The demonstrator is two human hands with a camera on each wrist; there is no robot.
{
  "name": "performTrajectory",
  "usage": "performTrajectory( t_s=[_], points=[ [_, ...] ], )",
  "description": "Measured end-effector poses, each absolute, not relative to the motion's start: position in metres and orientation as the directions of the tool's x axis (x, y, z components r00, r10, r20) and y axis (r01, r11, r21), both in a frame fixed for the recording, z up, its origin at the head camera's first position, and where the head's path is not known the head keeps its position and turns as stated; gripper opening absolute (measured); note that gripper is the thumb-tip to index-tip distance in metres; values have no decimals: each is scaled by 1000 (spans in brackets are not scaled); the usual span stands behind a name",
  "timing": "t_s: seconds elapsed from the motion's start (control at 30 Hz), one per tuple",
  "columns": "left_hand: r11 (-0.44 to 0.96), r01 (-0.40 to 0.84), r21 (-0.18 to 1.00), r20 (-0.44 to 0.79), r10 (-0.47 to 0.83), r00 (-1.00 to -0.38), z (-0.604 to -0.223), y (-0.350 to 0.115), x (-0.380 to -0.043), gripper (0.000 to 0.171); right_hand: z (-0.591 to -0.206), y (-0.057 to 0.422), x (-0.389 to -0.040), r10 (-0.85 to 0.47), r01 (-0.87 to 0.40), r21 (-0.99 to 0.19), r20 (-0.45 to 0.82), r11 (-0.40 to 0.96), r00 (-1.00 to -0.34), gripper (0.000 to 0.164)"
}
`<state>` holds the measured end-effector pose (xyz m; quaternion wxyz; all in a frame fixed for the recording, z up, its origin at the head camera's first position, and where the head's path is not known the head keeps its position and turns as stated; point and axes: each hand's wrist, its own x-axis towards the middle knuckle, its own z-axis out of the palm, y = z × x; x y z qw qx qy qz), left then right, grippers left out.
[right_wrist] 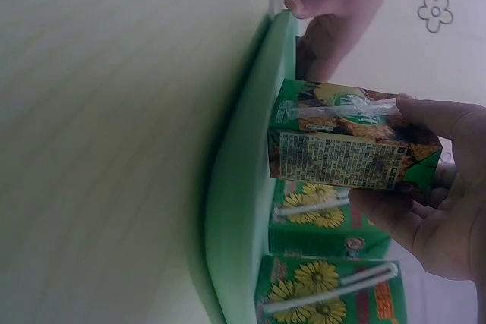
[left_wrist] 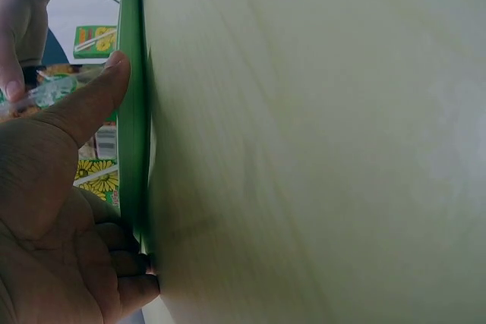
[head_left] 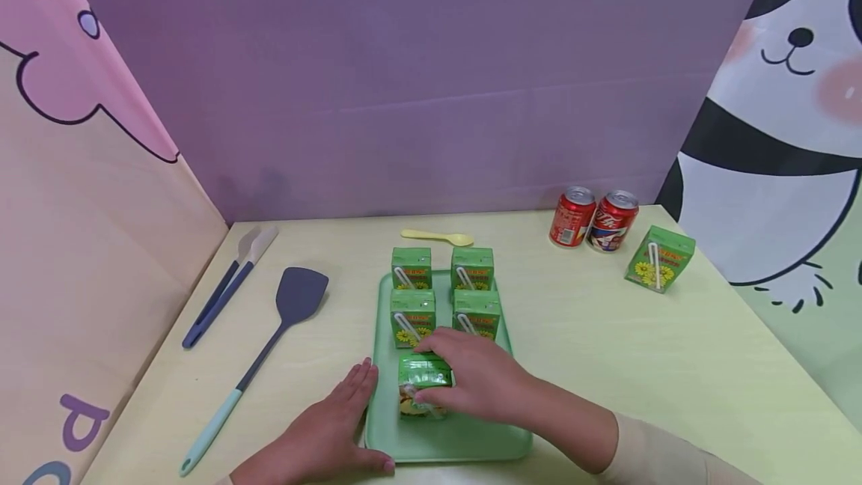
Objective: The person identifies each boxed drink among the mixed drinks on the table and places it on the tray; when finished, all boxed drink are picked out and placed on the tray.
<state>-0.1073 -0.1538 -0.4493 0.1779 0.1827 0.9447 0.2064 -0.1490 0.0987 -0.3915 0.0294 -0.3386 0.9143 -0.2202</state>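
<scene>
My right hand (head_left: 481,376) grips a small green drink carton (head_left: 426,373) by its upper part, thumb on one side and fingers on the other. Its dark printed side, with a wrapped straw, shows in the right wrist view, and its base is right at the green tray (head_left: 465,440). Behind it on the tray stand other green cartons with yellow flowers, among them a front left carton (head_left: 413,316) and a front right carton (head_left: 477,313). My left hand (head_left: 330,421) rests at the tray's near left corner, fingers straight along the left edge, thumb at the near edge.
Left of the tray lie a dark spatula (head_left: 299,298) with a mint handle and a pair of blue-handled tongs (head_left: 232,287). A yellow spoon (head_left: 438,236) lies behind the tray. Two red cans (head_left: 572,217) and another green carton (head_left: 660,259) stand at the back right.
</scene>
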Motion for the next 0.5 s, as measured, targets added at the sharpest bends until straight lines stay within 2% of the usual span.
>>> performTrajectory(
  t_s=[0.5],
  points=[
    [844, 289, 453, -243, 428, -870, -448, -155, -106, 124, -397, 83, -151, -633, -601, -381, 50, 703, -772, 60]
  ],
)
